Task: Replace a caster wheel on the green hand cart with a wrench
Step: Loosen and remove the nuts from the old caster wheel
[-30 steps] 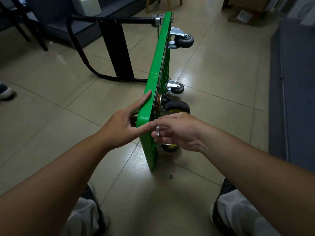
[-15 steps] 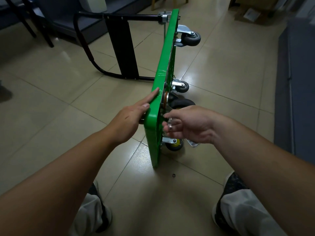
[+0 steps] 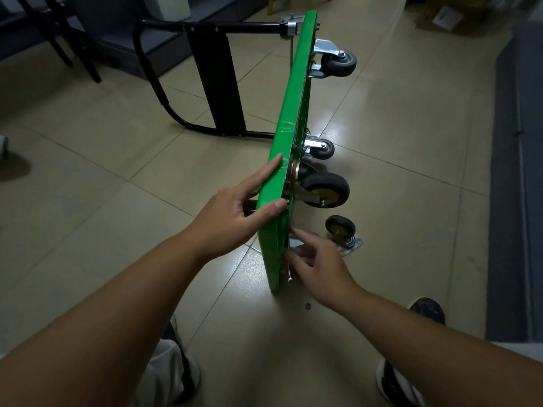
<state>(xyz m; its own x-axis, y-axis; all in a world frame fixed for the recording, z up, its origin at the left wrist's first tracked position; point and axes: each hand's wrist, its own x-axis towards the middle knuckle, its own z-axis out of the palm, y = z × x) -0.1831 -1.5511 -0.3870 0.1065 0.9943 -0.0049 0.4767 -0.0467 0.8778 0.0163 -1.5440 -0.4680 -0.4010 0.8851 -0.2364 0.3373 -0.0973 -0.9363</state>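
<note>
Cart on edge, wrench against its underside at the near caster.
The green hand cart (image 3: 296, 83) stands on the floor (image 3: 411, 207). The right hand (image 3: 318, 261) is nearer, its fingers pinching the wrench (image 3: 289, 274). Long axis near vertical, head up toward the mounted caster wheel (image 3: 324, 190). The left hand (image 3: 232, 218) has straight fingers pressing the deck edge. A loose caster (image 3: 340, 230) lies just beside.

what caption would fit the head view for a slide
Green hand cart on its side: left hand rests on its top edge, right hand at the wrench, loose caster on floor
</note>
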